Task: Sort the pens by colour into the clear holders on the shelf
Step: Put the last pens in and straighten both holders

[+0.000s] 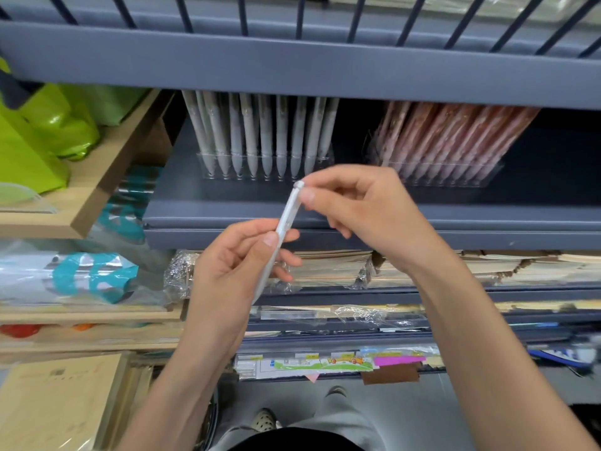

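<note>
A white pen is held upright and tilted in front of the grey shelf. My left hand grips its lower half between thumb and fingers. My right hand pinches its top end with thumb and forefinger. Behind, a clear holder carries a row of several white pens. To its right, a second clear holder carries several reddish-brown pens.
An upper grey shelf overhangs the holders. Green bags sit on a wooden shelf at left. Wrapped paper stacks fill the shelves below. Brown envelopes lie at bottom left.
</note>
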Demonstrator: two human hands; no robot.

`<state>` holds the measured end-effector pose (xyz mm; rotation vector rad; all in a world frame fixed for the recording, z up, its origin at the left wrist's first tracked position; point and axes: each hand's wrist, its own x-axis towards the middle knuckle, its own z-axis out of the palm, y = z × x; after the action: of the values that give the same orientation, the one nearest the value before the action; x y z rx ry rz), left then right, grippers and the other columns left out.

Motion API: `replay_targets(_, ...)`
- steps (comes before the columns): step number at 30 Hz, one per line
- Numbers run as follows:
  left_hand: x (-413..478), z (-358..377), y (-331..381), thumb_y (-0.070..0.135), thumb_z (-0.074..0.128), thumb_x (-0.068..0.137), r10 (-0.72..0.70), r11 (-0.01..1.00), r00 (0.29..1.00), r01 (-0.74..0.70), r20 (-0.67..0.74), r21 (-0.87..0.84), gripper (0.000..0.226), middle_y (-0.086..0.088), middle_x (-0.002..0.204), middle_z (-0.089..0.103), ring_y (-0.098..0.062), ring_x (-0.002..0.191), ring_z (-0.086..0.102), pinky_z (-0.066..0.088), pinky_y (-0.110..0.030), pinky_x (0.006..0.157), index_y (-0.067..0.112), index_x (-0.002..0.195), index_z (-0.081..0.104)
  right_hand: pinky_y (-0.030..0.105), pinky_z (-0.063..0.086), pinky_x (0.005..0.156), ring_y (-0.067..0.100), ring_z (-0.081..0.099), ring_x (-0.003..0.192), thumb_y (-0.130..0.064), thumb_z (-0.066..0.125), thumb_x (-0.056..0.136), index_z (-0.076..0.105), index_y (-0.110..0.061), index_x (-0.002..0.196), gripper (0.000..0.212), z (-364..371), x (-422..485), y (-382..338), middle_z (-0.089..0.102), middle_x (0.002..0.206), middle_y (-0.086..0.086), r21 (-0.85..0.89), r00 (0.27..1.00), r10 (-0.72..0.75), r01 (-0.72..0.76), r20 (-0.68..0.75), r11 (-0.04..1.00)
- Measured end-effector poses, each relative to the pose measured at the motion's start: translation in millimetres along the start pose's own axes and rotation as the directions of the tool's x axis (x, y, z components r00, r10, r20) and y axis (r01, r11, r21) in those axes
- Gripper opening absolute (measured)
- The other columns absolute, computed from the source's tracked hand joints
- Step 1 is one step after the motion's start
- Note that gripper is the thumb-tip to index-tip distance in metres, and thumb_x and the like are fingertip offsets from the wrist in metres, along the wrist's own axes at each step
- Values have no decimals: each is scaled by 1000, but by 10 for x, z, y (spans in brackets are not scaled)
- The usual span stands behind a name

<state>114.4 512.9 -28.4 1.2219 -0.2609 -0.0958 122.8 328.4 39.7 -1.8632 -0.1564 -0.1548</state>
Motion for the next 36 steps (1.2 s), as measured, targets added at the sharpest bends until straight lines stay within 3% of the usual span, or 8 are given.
replay_targets(4, -20, 40, -31, 24, 65, 93, 11, 999, 999, -13, 32, 43, 16, -12, 104, 75, -28, 78, 72, 57, -30, 64, 21, 106, 73, 26, 43, 45, 15, 53, 55, -12, 74, 84, 73, -6, 92, 10, 19, -44, 22, 70, 81, 14, 95, 999, 37, -36, -7, 995)
replay_targets(9, -26, 37, -4, 14, 64, 91, 89, 981, 996, -85, -13, 173, 15, -8, 97, 76, -23, 76, 72, 57, -26, 68, 15, 105, 70, 26, 47, 47, 19, 57, 56, -14, 69, 89, 69, -10, 89, 4, -109, -73, 14, 69, 75, 4, 326, 958, 21, 76, -286, 942)
replay_targets(13, -1, 66, 53, 8, 65, 92, 187, 921, 982, -182, 19, 345, 16, 0, 95, 75, -14, 76, 72, 56, -21, 72, 15, 106, 70, 26, 53, 54, 18, 64, 60, -9, 69, 88, 72, -9, 96, 9, -9, -150, 59, 72, 76, 4, 243, 988, 12, 26, -154, 970)
replay_targets(16, 53, 30, 103, 15, 66, 95, 315, 741, 941, -323, 120, 588, 16, 13, 97, 73, -8, 90, 70, 52, -19, 84, 23, 109, 69, 27, 58, 62, 18, 69, 66, -8, 67, 90, 71, -7, 97, 8, 35, -145, 84, 74, 80, 5, 186, 994, 40, -20, -103, 982)
replay_targets(20, 255, -219, 66, 25, 55, 97, 417, 271, 870, -397, 264, 877, 25, 5, 114, 67, -16, 115, 58, 37, -29, 102, 14, 116, 67, 28, 60, 68, 19, 73, 72, -15, 64, 94, 67, -13, 92, 4, -63, -22, 70, 74, 78, 4, 134, 906, 15, 46, -423, 990)
replay_targets(23, 345, -353, -88, 30, 50, 99, 389, 72, 875, -342, 290, 937, 37, -10, 128, 65, -31, 125, 55, 34, -43, 108, 6, 122, 66, 38, 60, 77, 13, 73, 79, -21, 61, 94, 65, -21, 95, 5, -128, 75, 90, 74, 85, -3, -69, 811, -88, 60, -578, 996)
replay_targets(27, 344, -389, -287, 26, 45, 102, 489, -22, 807, -367, 330, 930, 38, -11, 135, 61, -28, 130, 53, 30, -43, 112, 5, 127, 62, 48, 55, 84, 28, 67, 93, -30, 57, 92, 62, -31, 101, 10, -97, 203, 124, 72, 89, -6, -251, 826, -154, 16, -542, 968)
replay_targets(36, 415, -439, -401, 29, 44, 102, 574, -44, 740, -400, 351, 915, 38, -10, 135, 62, -26, 130, 53, 27, -39, 112, 7, 127, 62, 38, 53, 77, 26, 66, 85, -28, 62, 94, 59, -9, 105, 22, -42, 550, 73, 65, 84, -3, -483, 875, -194, -51, -444, 874)
